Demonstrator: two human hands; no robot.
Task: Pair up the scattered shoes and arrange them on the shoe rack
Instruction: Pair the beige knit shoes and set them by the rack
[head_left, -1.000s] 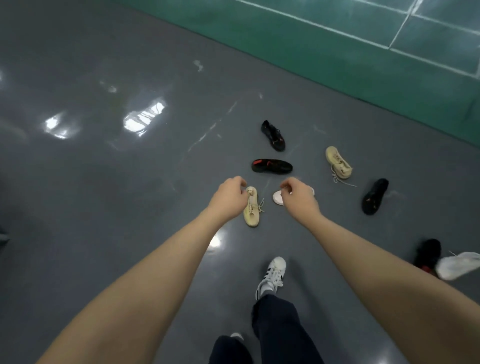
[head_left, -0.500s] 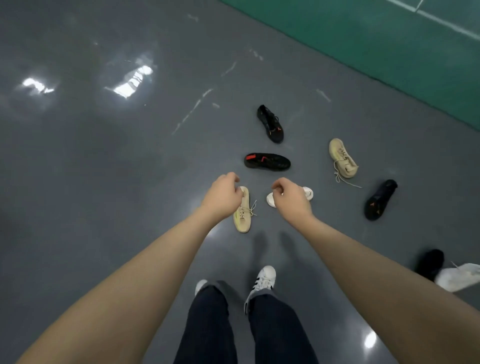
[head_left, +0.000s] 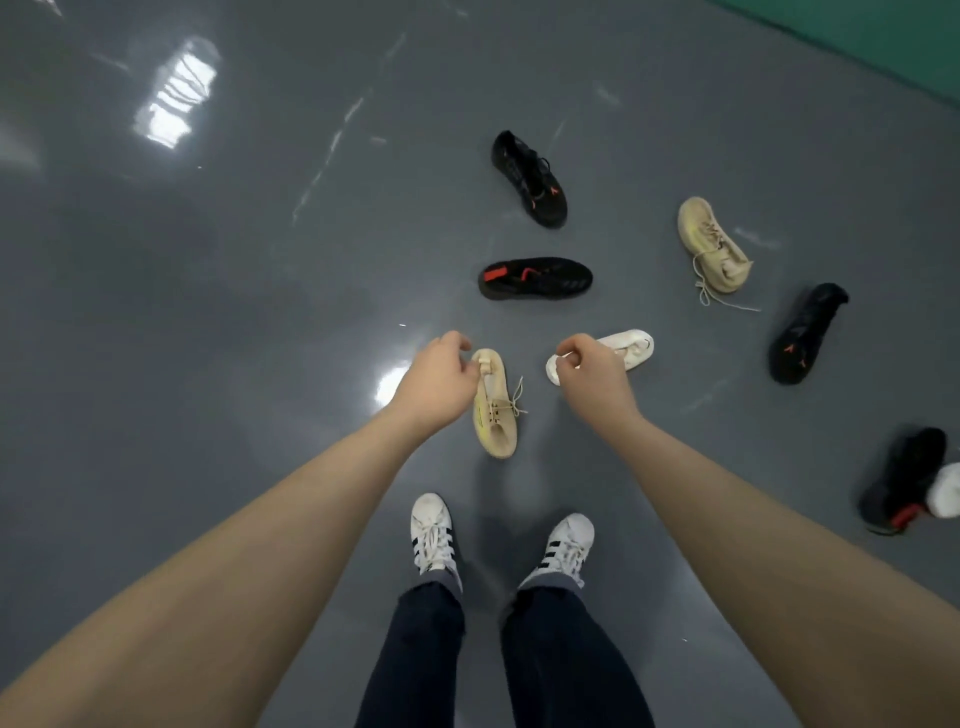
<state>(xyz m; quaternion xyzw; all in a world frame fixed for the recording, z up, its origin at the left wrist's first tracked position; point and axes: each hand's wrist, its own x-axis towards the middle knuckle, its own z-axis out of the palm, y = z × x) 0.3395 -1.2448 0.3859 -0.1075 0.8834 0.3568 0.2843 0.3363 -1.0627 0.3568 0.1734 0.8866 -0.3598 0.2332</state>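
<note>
Several loose shoes lie on the grey floor. A beige sneaker (head_left: 496, 410) lies just ahead of my feet, its match (head_left: 714, 247) farther right. A white shoe (head_left: 631, 348) lies beside the near beige one. Two black shoes with orange marks (head_left: 535, 278) (head_left: 530, 179) lie beyond, a third (head_left: 805, 332) at the right. My left hand (head_left: 441, 379) hovers with curled fingers over the near beige sneaker's end, holding nothing. My right hand (head_left: 592, 374) hovers likewise over the white shoe's end. No shoe rack is in view.
At the right edge a black shoe with a red tab (head_left: 901, 483) lies against a white shoe (head_left: 945, 491). My own feet in white striped sneakers (head_left: 431, 535) (head_left: 566, 545) stand at the bottom centre. A green floor area (head_left: 883, 36) begins at the top right.
The view has tilted down and closed in on the shoes. My feet now stand side by side. Both hands keep the same curled pose over the beige and white shoes.
</note>
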